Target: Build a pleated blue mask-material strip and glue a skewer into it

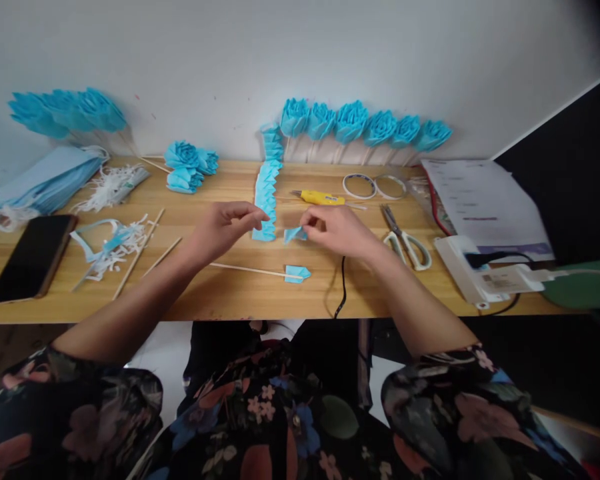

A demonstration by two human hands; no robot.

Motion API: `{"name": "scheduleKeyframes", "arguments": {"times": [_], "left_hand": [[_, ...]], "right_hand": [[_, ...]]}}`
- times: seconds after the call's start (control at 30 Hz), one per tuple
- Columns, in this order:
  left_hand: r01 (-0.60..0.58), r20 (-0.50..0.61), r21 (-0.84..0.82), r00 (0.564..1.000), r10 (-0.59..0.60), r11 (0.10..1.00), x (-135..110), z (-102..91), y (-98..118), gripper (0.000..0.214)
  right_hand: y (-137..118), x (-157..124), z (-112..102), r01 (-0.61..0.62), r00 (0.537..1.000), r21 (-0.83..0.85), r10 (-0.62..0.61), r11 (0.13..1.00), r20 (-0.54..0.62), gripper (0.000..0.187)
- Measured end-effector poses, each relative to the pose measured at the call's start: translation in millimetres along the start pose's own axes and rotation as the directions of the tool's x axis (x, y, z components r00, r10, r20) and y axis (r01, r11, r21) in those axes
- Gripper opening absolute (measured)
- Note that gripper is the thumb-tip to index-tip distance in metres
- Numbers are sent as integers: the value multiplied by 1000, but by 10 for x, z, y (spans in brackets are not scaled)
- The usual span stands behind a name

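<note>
My right hand (333, 228) pinches a small folded blue petal (294, 234) between thumb and fingers, above the wooden table. Just left of it is my left hand (230, 225), its thumb and forefinger drawn together at the edge of a long overlapping row of folded blue petals (267, 193). Whether those left fingertips hold anything is hidden. Below both hands a thin wooden stick (250, 269) lies flat, its right end resting on a single blue petal piece (295, 274).
Several blue flowers (351, 122) on sticks lean on the wall. Rightward lie a yellow glue gun (323, 197), tape rolls (359, 186), scissors (405, 241) and a power strip (465, 270). Leftward are a phone (33, 259), face masks (47, 180), white strips (111, 187) and loose flowers (184, 167).
</note>
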State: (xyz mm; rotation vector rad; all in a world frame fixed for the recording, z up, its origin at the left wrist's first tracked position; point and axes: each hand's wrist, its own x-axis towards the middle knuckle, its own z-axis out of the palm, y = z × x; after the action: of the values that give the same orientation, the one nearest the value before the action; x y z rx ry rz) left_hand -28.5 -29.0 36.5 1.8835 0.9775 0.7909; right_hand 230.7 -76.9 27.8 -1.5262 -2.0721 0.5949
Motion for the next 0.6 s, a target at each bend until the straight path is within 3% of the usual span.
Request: {"name": "scheduleKeyframes", "arguments": {"times": [0.07,0.13,0.23,0.43,0.6], "left_hand": [[25,-74,-121,997,-34,992,64,14,-31,34],[21,-123,-274,991,-57,961,138,48,-70,35],[62,-60,-488,993,-104,870,235,129,-118,46],[161,82,-611,987,-141,775,309,282,-207,70],[220,124,-598,975,-182,771,321,277,-247,67]], "right_hand": [[-15,73,-116,-38,998,240,49,970,-41,9],[-60,158,-202,-60,996,457,86,887,-37,16],[-151,284,-234,-105,991,630,135,769,0,20],[-166,426,-113,-152,982,651,186,743,17,23],[-55,450,-48,-153,979,654,202,741,1,25]]}}
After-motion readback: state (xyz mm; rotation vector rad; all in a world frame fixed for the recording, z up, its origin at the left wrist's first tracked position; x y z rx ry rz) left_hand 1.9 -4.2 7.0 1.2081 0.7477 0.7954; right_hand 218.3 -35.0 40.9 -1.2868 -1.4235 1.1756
